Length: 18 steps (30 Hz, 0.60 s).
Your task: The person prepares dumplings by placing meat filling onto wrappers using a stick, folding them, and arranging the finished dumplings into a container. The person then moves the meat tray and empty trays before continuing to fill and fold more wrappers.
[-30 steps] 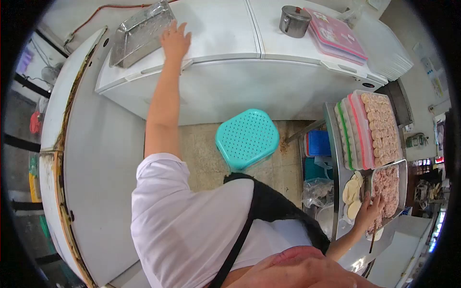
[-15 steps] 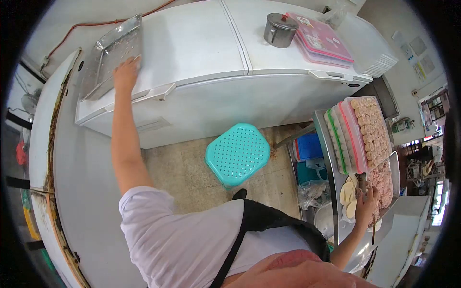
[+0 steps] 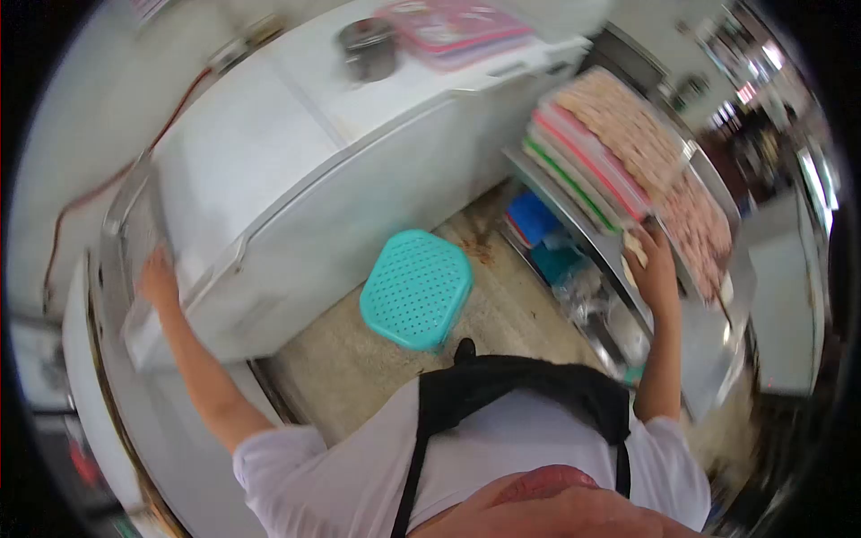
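Observation:
My left hand [image 3: 159, 276] is at the right edge of a shallow metal tray [image 3: 134, 238] on the white chest freezer; its fingers are blurred. At the right, my right hand [image 3: 653, 260] reaches over the pale round wrappers [image 3: 635, 255], its fingertips hidden or smeared against them. Just beyond it lies pink ground meat [image 3: 695, 224] in a metal tray. Stacked plastic boxes with pink and green rims stand behind, the top one filled with rows of formed pieces [image 3: 619, 117].
A turquoise perforated stool [image 3: 417, 289] stands on the floor. On the freezer [image 3: 260, 134] are a metal pot [image 3: 369, 52] and pink-lidded containers [image 3: 457, 27]. Below the metal worktable, a shelf holds a blue item [image 3: 531, 218] and plastic bags [image 3: 585, 291].
The view has turned, shifting the freezer left. My right hand has moved off the dark-handled tool toward the wrappers. My left hand remains at the metal tray.

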Each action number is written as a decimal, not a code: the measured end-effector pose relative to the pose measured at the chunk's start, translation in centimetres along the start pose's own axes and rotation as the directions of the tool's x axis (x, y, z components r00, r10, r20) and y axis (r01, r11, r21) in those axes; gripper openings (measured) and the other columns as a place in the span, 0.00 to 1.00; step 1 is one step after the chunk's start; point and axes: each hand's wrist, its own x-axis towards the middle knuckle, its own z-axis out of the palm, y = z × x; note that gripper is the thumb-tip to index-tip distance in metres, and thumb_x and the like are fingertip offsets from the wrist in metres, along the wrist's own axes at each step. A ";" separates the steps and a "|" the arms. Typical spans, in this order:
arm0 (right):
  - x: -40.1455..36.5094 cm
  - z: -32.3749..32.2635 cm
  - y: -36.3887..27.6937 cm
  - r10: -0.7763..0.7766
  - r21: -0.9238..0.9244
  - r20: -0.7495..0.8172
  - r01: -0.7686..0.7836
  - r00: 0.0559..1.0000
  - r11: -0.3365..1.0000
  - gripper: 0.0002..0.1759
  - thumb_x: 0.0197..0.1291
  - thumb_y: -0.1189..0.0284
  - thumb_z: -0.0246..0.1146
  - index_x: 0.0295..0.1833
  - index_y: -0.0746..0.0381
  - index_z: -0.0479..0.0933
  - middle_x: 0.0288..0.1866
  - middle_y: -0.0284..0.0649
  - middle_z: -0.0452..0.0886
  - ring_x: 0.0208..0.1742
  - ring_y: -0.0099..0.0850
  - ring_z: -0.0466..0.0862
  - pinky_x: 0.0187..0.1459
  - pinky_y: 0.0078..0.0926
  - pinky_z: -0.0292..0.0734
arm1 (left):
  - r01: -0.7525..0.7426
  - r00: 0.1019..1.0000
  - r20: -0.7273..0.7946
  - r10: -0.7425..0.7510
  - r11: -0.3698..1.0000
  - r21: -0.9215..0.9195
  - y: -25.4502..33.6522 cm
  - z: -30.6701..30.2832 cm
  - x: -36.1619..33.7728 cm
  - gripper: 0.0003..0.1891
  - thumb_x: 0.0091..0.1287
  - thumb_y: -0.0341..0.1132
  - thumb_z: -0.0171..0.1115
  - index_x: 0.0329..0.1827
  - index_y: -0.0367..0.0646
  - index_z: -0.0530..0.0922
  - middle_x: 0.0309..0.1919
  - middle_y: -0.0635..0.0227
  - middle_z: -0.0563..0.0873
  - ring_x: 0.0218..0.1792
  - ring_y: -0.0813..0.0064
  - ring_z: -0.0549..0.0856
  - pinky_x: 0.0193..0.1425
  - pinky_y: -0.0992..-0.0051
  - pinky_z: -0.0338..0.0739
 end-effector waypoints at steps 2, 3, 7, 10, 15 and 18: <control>-0.4 0.2 0.6 0.012 0.020 -0.022 -0.012 1.000 1.000 0.20 0.57 0.70 0.67 0.55 0.61 0.78 0.55 0.50 0.75 0.56 0.49 0.76 0.58 0.40 0.72 | 0.010 0.998 -0.053 -0.026 0.959 -0.282 4.0 -4.9 -0.9 0.21 0.67 0.29 0.56 0.64 0.45 0.76 0.60 0.59 0.81 0.58 0.58 0.80 0.60 0.63 0.75; -0.7 0.1 0.8 -0.009 0.009 -0.048 0.010 0.999 1.000 0.20 0.56 0.70 0.67 0.55 0.60 0.79 0.55 0.50 0.75 0.55 0.48 0.77 0.57 0.40 0.73 | 0.040 0.997 -0.043 -0.057 0.946 -0.323 5.6 -5.8 -1.4 0.21 0.66 0.26 0.56 0.63 0.42 0.75 0.59 0.57 0.81 0.59 0.54 0.80 0.61 0.62 0.74; -1.6 0.0 1.7 0.001 0.035 -0.047 0.001 0.999 0.999 0.20 0.58 0.68 0.66 0.56 0.60 0.78 0.54 0.49 0.75 0.55 0.48 0.78 0.55 0.40 0.75 | -0.006 0.984 -0.157 -0.080 0.878 -0.479 10.5 -10.2 -3.0 0.20 0.68 0.28 0.56 0.64 0.49 0.76 0.57 0.61 0.83 0.51 0.57 0.84 0.52 0.65 0.77; -2.3 -0.8 2.0 -0.009 0.033 -0.077 0.012 0.997 0.999 0.19 0.59 0.67 0.66 0.55 0.60 0.78 0.54 0.48 0.76 0.55 0.47 0.78 0.54 0.39 0.76 | -0.127 0.921 -0.385 -0.060 0.889 -0.441 11.9 -15.4 -0.6 0.16 0.69 0.34 0.58 0.59 0.55 0.80 0.51 0.68 0.87 0.41 0.64 0.87 0.41 0.68 0.80; -4.4 -1.9 4.0 -0.053 0.038 -0.165 0.060 0.985 0.997 0.17 0.60 0.67 0.66 0.53 0.60 0.78 0.52 0.46 0.76 0.51 0.46 0.79 0.51 0.39 0.76 | 0.341 0.788 -0.430 -0.440 0.894 -0.291 7.2 -25.4 5.2 0.15 0.70 0.44 0.60 0.54 0.48 0.83 0.47 0.72 0.89 0.44 0.67 0.88 0.45 0.73 0.81; -6.1 -2.9 5.8 -0.007 0.072 -0.138 0.017 0.990 0.997 0.17 0.61 0.67 0.65 0.54 0.60 0.79 0.53 0.46 0.76 0.53 0.46 0.79 0.52 0.39 0.76 | 0.478 0.665 -0.419 -0.618 0.783 -0.398 3.9 -32.0 6.8 0.12 0.70 0.43 0.61 0.50 0.50 0.84 0.43 0.80 0.89 0.38 0.78 0.88 0.43 0.78 0.79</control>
